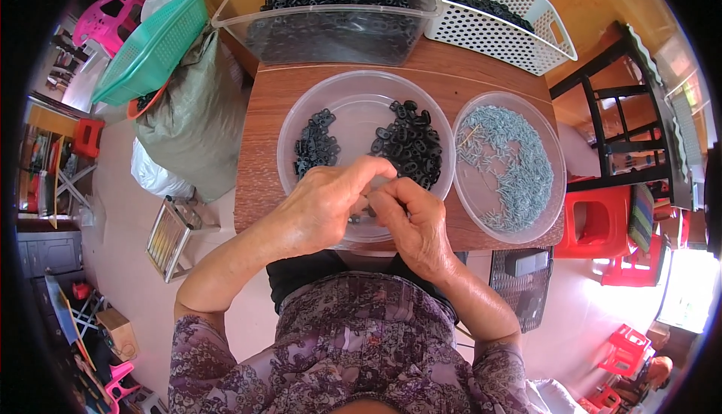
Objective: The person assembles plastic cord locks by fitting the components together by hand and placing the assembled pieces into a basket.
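Black plastic links (410,143) heaped in clear round bowl (361,87), just beyond both hands. Left hand (331,200) and right hand (410,222) meet fingertip to fingertip over bowl's near rim, pinching small piece, mostly hidden. Screw dish (508,166) nearer right hand.

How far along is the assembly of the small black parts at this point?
Looks done: a small heap of black pieces on the left side of the clear round tray. In hand: left hand and right hand pinch something small together, hidden by the fingers. Left: a larger pile in the tray, a dish of pale screws, and a full bin behind.
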